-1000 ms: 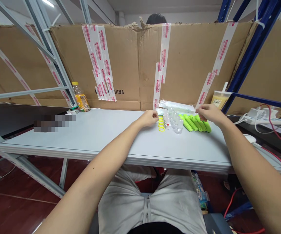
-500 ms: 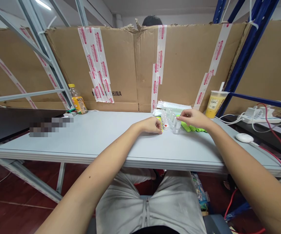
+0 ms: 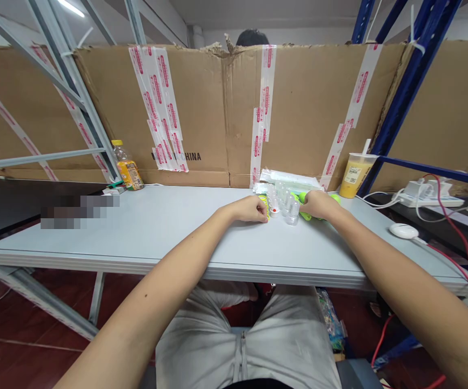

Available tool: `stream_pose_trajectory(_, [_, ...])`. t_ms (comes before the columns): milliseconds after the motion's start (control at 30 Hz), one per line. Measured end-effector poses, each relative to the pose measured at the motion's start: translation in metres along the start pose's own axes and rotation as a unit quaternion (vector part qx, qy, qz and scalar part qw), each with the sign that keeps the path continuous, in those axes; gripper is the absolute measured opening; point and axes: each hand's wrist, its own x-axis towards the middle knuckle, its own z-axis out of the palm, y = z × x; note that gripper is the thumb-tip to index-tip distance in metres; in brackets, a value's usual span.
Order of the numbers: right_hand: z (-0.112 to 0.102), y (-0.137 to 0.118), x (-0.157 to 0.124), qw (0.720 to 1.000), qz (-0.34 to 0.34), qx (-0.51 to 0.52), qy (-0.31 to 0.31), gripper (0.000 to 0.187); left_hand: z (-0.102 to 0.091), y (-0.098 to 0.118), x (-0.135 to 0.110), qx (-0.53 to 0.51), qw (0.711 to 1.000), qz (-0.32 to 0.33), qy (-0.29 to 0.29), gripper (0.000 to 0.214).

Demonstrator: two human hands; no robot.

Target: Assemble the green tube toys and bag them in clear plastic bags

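My left hand (image 3: 252, 209) rests on the grey table (image 3: 169, 227) with its fingers curled over a small stack of yellow rings (image 3: 265, 206), of which only the edge shows. My right hand (image 3: 317, 204) is closed around the bright green plastic pieces (image 3: 333, 198), which stick out on both sides of the fist. Between the two hands stand several small clear bottles (image 3: 292, 209), one with a red-and-white cap (image 3: 275, 209). Clear plastic bags (image 3: 291, 177) lie just behind them against the cardboard.
A taped cardboard wall (image 3: 218, 108) backs the table, with a person's head (image 3: 252, 37) behind it. A yellow drink bottle (image 3: 125, 167) stands at the back left and an orange drink cup (image 3: 353, 173) at the back right. A white mouse (image 3: 403, 230), power strip (image 3: 432, 193) and red cable (image 3: 467, 237) lie to the right.
My right hand has come down from the bag's edge, crossed over the bottles and closed on the green pieces. My left hand has moved forward onto the yellow rings and curled over them.
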Motion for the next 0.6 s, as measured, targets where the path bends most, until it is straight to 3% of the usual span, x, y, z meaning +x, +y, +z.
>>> stream_pose_trajectory(100, [0.001,-0.008,-0.002,1.0,0.018,-0.024,-0.006,0.029,-0.001,-0.001,0.0,-0.023,1.0,0.006,0.0,0.014])
stream_pose_trajectory(200, [-0.004,-0.005,-0.004,0.998,0.051,0.025,0.016,0.025,-0.003,0.0,0.0,-0.07,0.997,0.022,0.017,0.012])
stream_pose_trajectory(333, [-0.021,0.009,-0.009,0.965,0.093,0.196,0.147,0.025,-0.009,0.006,0.0,-0.127,0.986,0.038,0.105,0.016])
stream_pose_trajectory(400, [-0.029,0.014,-0.013,0.912,0.067,0.334,0.227,0.022,-0.012,0.009,-0.001,-0.163,0.973,0.033,0.161,0.019])
stream_pose_trajectory(433, [-0.031,0.015,-0.015,0.876,0.042,0.417,0.239,0.02,-0.014,0.01,-0.001,-0.184,0.966,0.026,0.182,0.02])
stream_pose_trajectory(533, [-0.036,0.011,-0.022,0.761,-0.057,0.619,0.184,0.017,-0.019,0.009,-0.002,-0.235,0.948,0.012,0.216,0.022])
stream_pose_trajectory(600, [-0.037,0.003,-0.027,0.707,-0.139,0.683,0.122,0.019,-0.021,0.008,-0.002,-0.256,0.939,0.011,0.231,0.022])
